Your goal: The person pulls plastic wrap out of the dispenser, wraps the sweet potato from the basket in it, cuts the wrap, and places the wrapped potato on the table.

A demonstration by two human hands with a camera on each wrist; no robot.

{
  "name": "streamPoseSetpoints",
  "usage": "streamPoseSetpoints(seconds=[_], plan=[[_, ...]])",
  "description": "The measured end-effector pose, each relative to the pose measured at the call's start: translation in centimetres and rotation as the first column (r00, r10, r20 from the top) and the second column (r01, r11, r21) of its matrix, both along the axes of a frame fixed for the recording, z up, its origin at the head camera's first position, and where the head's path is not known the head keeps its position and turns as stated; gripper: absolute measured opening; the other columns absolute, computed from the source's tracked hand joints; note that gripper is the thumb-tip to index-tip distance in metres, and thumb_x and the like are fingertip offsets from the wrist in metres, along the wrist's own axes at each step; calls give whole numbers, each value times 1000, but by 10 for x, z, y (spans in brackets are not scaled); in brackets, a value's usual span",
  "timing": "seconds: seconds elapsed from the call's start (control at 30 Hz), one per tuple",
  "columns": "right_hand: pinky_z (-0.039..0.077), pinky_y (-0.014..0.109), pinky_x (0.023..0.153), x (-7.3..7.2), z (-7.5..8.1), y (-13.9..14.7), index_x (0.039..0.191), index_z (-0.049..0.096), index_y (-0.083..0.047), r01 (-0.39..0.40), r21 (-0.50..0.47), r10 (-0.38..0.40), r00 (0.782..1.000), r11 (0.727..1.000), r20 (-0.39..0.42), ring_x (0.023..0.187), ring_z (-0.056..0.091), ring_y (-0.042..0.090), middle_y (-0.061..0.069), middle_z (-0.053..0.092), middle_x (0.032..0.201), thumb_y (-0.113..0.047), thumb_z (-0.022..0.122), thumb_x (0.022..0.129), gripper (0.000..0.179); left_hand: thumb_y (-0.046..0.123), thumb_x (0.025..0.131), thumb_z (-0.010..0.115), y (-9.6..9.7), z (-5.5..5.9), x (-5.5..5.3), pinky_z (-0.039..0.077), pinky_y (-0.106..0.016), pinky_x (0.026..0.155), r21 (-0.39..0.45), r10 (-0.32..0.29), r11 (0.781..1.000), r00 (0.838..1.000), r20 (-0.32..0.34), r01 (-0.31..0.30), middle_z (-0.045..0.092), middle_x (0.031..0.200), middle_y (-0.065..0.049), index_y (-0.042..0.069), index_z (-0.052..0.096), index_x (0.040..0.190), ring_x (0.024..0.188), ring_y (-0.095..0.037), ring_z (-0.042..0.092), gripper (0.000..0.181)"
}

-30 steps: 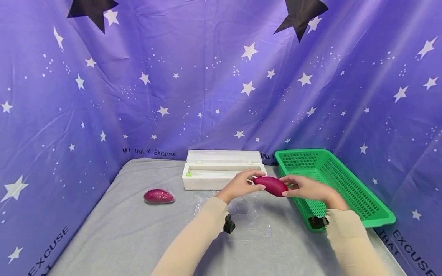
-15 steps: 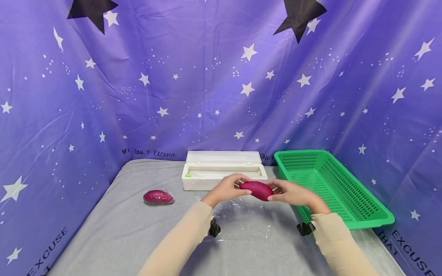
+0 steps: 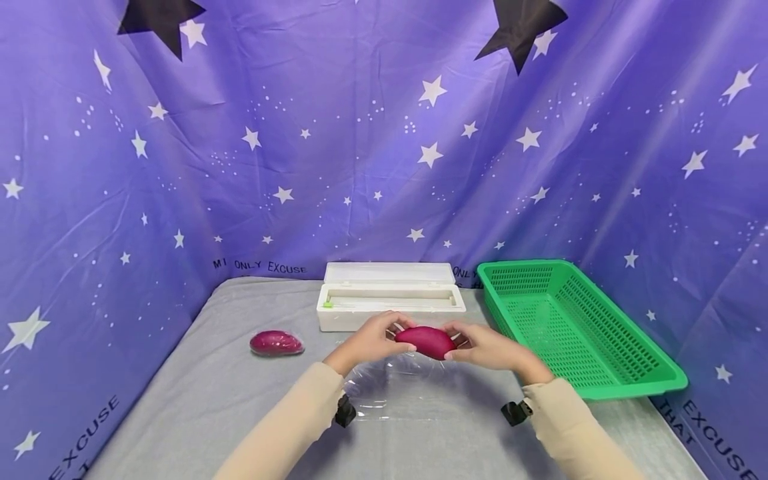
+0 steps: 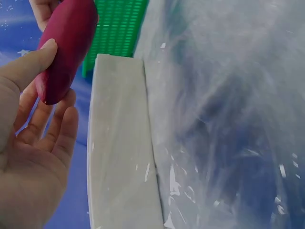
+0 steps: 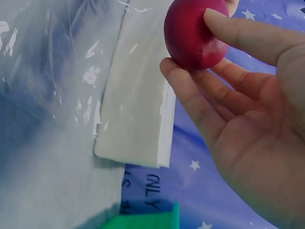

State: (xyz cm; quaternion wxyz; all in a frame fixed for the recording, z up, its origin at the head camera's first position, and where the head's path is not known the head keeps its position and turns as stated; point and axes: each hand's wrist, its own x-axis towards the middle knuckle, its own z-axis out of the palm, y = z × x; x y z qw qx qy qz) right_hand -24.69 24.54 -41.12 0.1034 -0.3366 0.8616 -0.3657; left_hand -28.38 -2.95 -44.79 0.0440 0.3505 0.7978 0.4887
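Observation:
Both hands hold a purple-red sweet potato (image 3: 425, 342) by its ends above the table. My left hand (image 3: 373, 339) pinches the left end, its thumb on the near side, as the left wrist view also shows. The other end is pinched by my right hand (image 3: 487, 345) between thumb and fingers. Below them a sheet of clear cling film (image 3: 414, 393) lies on the grey cloth, wrinkled toward its left side. Just behind the hands stands a white cling film box (image 3: 390, 320) with its lid raised and a small green piece at the left.
To the left, a second sweet potato (image 3: 277, 343) lies in shiny clear wrap. A green perforated basket (image 3: 624, 333) stands on the right, near the right forearm. A purple starry curtain (image 3: 360, 133) encloses the back and sides of the table.
Both hands have carried the sweet potato leftward and slightly nearer, from beside the green basket to above the cling film. Their grip on its ends looks the same.

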Motion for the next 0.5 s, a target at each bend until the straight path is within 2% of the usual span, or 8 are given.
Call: streamPoseSetpoints(seconds=[0.23,0.5], plan=[[56,36,85,5,-11,-10,133,55,-1,-9,-21,9,1000,1000,27,103,65,26,11,67,113,-15,71,94,44,21,85,83,-13,-7,10,55,-29,83,-31,10,999,1000,-27,-11,64,109,0,13,67,117,96,-15,63,37],[56,33,85,9,-31,-19,135,55,-2,-40,-18,41,998,999,40,103,66,25,10,66,119,-15,71,94,45,24,85,84,-24,-20,25,55,-28,83,-79,12,997,1000,-6,-12,63,106,5,16,64,114,95,-13,62,36]])
